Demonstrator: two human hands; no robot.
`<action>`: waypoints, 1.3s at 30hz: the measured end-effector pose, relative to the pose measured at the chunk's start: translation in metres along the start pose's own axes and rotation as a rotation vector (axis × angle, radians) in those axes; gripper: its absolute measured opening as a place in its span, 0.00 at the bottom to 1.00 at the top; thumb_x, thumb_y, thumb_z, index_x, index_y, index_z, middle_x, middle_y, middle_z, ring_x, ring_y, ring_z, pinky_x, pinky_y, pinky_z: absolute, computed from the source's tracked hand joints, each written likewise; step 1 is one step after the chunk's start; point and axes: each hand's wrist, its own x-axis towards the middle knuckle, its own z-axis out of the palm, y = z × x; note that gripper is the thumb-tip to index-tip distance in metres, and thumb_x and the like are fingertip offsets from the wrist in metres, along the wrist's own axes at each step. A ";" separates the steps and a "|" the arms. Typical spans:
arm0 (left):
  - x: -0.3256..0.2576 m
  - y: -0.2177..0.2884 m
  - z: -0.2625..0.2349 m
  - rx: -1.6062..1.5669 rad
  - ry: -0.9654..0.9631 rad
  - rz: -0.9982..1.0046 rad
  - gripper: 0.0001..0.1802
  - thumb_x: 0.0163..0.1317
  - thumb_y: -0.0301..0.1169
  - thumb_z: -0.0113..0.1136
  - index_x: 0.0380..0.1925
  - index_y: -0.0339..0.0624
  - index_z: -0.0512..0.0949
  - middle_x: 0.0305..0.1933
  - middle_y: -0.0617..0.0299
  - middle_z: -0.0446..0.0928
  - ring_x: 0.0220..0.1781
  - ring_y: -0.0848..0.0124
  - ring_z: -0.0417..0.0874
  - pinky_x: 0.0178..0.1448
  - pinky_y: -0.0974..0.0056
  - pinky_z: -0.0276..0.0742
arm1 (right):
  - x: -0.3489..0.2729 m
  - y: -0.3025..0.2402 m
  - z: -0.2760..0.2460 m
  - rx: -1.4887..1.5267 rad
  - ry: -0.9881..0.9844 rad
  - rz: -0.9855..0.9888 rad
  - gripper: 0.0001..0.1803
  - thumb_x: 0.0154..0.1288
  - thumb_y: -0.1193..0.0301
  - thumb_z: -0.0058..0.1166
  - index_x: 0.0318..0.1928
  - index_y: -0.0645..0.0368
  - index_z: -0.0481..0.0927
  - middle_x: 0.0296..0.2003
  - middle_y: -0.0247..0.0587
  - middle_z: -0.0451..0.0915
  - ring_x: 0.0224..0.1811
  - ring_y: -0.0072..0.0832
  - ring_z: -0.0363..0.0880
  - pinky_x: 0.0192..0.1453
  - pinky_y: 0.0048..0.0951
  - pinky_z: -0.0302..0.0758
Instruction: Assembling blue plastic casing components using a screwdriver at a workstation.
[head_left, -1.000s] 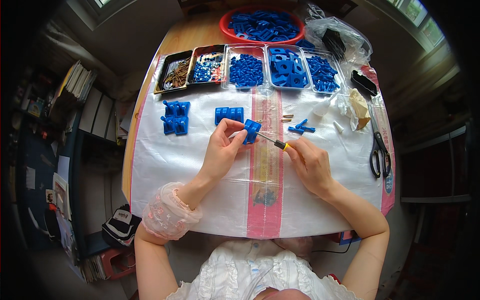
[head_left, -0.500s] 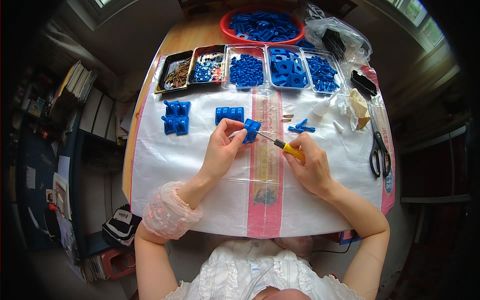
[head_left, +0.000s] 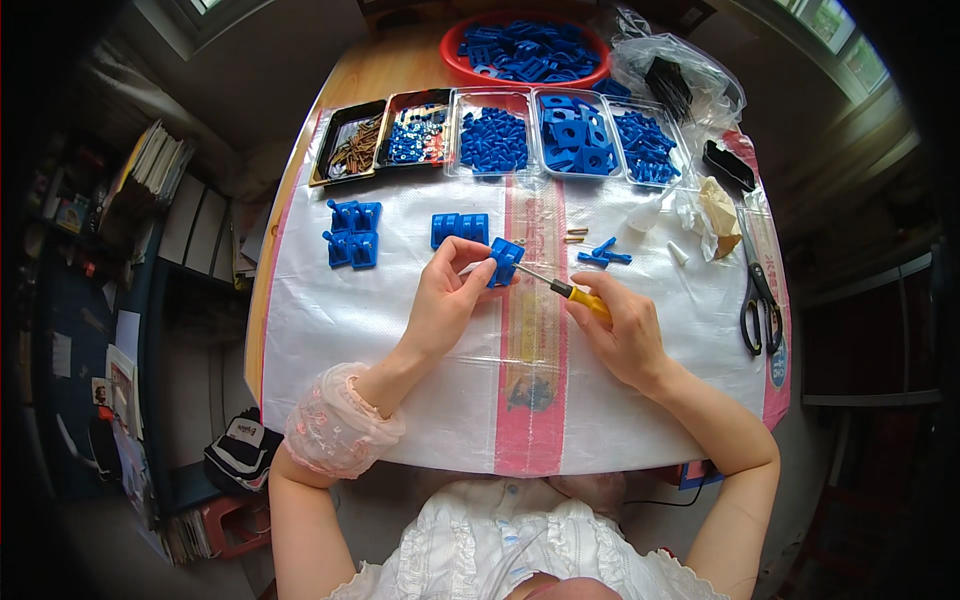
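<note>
- Our left hand (head_left: 445, 300) pinches a blue plastic block (head_left: 505, 261) above the bench (head_left: 380, 330).
- Our right hand (head_left: 625, 330) grips a yellow-handled screwdriver (head_left: 565, 290), tip at the block.

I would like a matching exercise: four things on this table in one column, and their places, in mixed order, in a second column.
1. scissors
2. red bowl
3. screwdriver
4. small blue block

a. in the left hand
b. far edge of the table
c. in the right hand
d. right edge of the white mat

Pairs: 1-d, 2-b, 3-c, 4-a
</note>
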 end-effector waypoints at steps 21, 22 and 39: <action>0.001 0.004 -0.002 -0.012 0.021 -0.040 0.07 0.78 0.27 0.55 0.49 0.38 0.70 0.53 0.53 0.81 0.53 0.63 0.89 0.57 0.62 0.89 | 0.003 -0.007 -0.006 -0.082 0.000 0.023 0.09 0.70 0.69 0.64 0.45 0.60 0.83 0.32 0.39 0.83 0.27 0.33 0.84 0.29 0.33 0.75; 0.001 0.004 -0.001 -0.002 0.020 -0.029 0.07 0.77 0.27 0.56 0.49 0.39 0.70 0.54 0.53 0.81 0.53 0.64 0.89 0.56 0.63 0.89 | 0.004 -0.007 -0.006 -0.083 -0.002 0.023 0.09 0.70 0.69 0.64 0.45 0.60 0.83 0.32 0.39 0.83 0.27 0.34 0.84 0.30 0.34 0.75; -0.002 0.008 0.002 0.018 0.017 -0.022 0.25 0.75 0.27 0.59 0.70 0.35 0.69 0.55 0.56 0.82 0.52 0.69 0.88 0.50 0.70 0.90 | 0.004 -0.003 -0.003 -0.042 0.043 -0.020 0.11 0.64 0.72 0.69 0.43 0.60 0.81 0.33 0.40 0.82 0.31 0.37 0.85 0.31 0.35 0.77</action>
